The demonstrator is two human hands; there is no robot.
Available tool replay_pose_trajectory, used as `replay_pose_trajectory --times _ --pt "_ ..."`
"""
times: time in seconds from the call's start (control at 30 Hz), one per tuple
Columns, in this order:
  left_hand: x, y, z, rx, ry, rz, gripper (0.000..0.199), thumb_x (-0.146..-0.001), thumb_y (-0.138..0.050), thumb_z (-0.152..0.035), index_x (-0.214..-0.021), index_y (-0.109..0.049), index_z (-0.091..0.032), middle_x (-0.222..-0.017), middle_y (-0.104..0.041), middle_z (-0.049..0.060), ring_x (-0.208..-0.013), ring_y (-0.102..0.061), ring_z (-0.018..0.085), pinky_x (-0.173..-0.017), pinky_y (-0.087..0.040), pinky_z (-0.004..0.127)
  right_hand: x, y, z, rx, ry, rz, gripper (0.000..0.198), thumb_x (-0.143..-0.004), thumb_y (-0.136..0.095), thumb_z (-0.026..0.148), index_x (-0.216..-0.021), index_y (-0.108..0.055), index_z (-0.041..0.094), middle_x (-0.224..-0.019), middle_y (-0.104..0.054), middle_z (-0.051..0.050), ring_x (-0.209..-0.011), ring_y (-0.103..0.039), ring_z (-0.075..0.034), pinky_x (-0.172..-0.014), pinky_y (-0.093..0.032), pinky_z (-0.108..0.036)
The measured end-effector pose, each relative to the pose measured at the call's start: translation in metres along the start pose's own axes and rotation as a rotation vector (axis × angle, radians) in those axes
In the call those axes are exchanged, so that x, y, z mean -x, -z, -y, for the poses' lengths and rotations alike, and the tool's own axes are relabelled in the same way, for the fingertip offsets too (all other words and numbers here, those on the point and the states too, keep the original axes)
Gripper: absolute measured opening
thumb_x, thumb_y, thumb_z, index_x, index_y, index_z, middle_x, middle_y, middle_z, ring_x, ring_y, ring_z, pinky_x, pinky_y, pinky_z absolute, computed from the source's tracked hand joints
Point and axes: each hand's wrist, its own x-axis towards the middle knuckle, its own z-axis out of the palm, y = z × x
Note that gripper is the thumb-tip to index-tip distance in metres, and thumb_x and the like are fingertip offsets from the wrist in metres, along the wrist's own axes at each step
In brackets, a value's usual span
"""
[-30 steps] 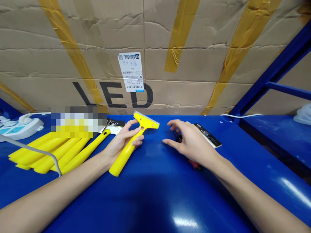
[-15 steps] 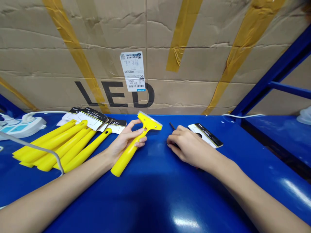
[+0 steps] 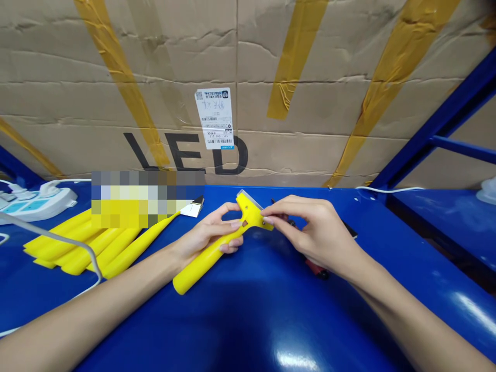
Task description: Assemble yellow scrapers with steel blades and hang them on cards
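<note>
My left hand (image 3: 215, 232) is wrapped round the neck of a yellow scraper (image 3: 205, 263), whose handle points down and left. The scraper's wide head carries screws, and a clear strip (image 3: 251, 199) runs along its outer edge. My right hand (image 3: 310, 222) has thumb and forefinger pinched at the right end of that head, beside a screw; anything small between the fingertips is hidden. Beneath this hand lies a screwdriver (image 3: 316, 269) with a red and black handle, mostly covered by the hand.
Several yellow scrapers (image 3: 120, 250) lie piled at the left, their upper ends blurred out. A white power strip (image 3: 42, 204) and a grey cable (image 3: 73, 238) are beside them. Behind the blue table (image 3: 240, 325) stands a large cardboard box (image 3: 302, 150). A dark-edged card (image 3: 351, 231) is partly hidden at right.
My right hand has risen off the screwdriver and moved to the scraper's head, where it now pinches. The scraper has turned slightly clockwise and its head has shifted right in my left hand.
</note>
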Motion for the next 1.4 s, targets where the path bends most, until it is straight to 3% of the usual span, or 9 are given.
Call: replay_pose_trajectory --times 0.3,0.5,0.8,0.9,1.03,1.23,1.33,1.4 --pt "0.004 -0.003 0.008 0.008 0.060 0.146 0.028 -0.089 -0.069 -0.015 -0.110 -0.052 -0.023 -0.072 -0.054 -0.003 -0.053 -0.051 0.006 -0.049 -0.029 0.018 0.002 -0.019 0.005 -0.169 -0.114 -0.143 0.010 -0.083 -0.072 0.015 -0.082 -0.080 0.022 -0.084 -0.074 -0.005 -0.076 -0.065 -0.017 -0.066 -0.048 -0.031" --pt "0.004 -0.005 0.007 -0.005 0.059 0.157 0.026 -0.089 -0.069 -0.014 -0.106 -0.052 -0.023 -0.075 -0.057 -0.002 -0.053 -0.051 0.006 -0.048 -0.030 0.018 -0.001 -0.016 0.004 -0.330 -0.353 -0.072 0.002 -0.075 -0.080 0.022 -0.074 -0.079 0.021 -0.076 -0.071 -0.002 -0.066 -0.054 -0.014 -0.061 -0.040 -0.030" --pt "0.005 -0.006 0.008 -0.024 0.060 0.167 0.028 -0.086 -0.072 -0.015 -0.106 -0.054 -0.023 -0.081 -0.059 0.000 -0.054 -0.052 0.006 -0.048 -0.030 0.018 -0.001 -0.011 0.003 -0.360 -0.424 -0.067 0.018 -0.069 -0.084 0.030 -0.074 -0.071 0.020 -0.070 -0.058 0.002 -0.063 -0.041 -0.012 -0.058 -0.034 -0.029" --pt "0.007 -0.007 0.008 -0.026 0.064 0.181 0.027 -0.086 -0.071 -0.014 -0.104 -0.053 -0.024 -0.084 -0.061 0.001 -0.053 -0.052 0.006 -0.048 -0.031 0.018 -0.001 -0.011 -0.001 -0.435 -0.485 -0.063 0.036 -0.062 -0.089 0.030 -0.084 -0.063 0.020 -0.069 -0.047 0.006 -0.062 -0.037 -0.011 -0.057 -0.033 -0.027" --pt "0.007 -0.009 0.008 -0.045 0.066 0.170 0.027 -0.086 -0.071 -0.014 -0.102 -0.052 -0.023 -0.083 -0.062 0.001 -0.054 -0.053 0.006 -0.049 -0.033 0.018 0.000 -0.012 -0.006 -0.478 -0.498 0.008 0.045 -0.064 -0.087 0.034 -0.100 -0.064 0.021 -0.076 -0.046 0.006 -0.063 -0.037 -0.010 -0.057 -0.034 -0.026" --pt "-0.001 -0.004 0.010 -0.004 0.018 0.077 0.032 -0.085 -0.073 -0.014 -0.107 -0.051 -0.022 -0.082 -0.060 0.001 -0.054 -0.054 0.007 -0.048 -0.034 0.016 0.000 -0.009 -0.010 -0.346 -0.473 -0.009 0.061 -0.066 -0.086 0.045 -0.117 -0.060 0.021 -0.085 -0.054 0.002 -0.063 -0.041 -0.011 -0.057 -0.038 -0.027" --pt "-0.004 -0.002 0.009 0.060 -0.034 -0.027 0.033 -0.084 -0.071 -0.010 -0.107 -0.050 -0.022 -0.081 -0.060 0.002 -0.054 -0.053 0.006 -0.048 -0.035 0.014 0.001 0.005 -0.013 -0.002 -0.420 0.034 0.044 -0.077 -0.076 0.049 -0.109 -0.060 0.023 -0.087 -0.059 -0.001 -0.068 -0.051 -0.015 -0.063 -0.041 -0.030" --pt "-0.005 -0.002 0.007 0.110 -0.077 -0.089 0.032 -0.084 -0.069 -0.007 -0.107 -0.051 -0.021 -0.084 -0.060 0.003 -0.056 -0.053 0.006 -0.048 -0.037 0.014 0.003 0.016 -0.014 0.370 -0.407 0.209 0.041 -0.074 -0.079 0.051 -0.096 -0.059 0.023 -0.085 -0.061 -0.003 -0.073 -0.055 -0.020 -0.063 -0.039 -0.032"
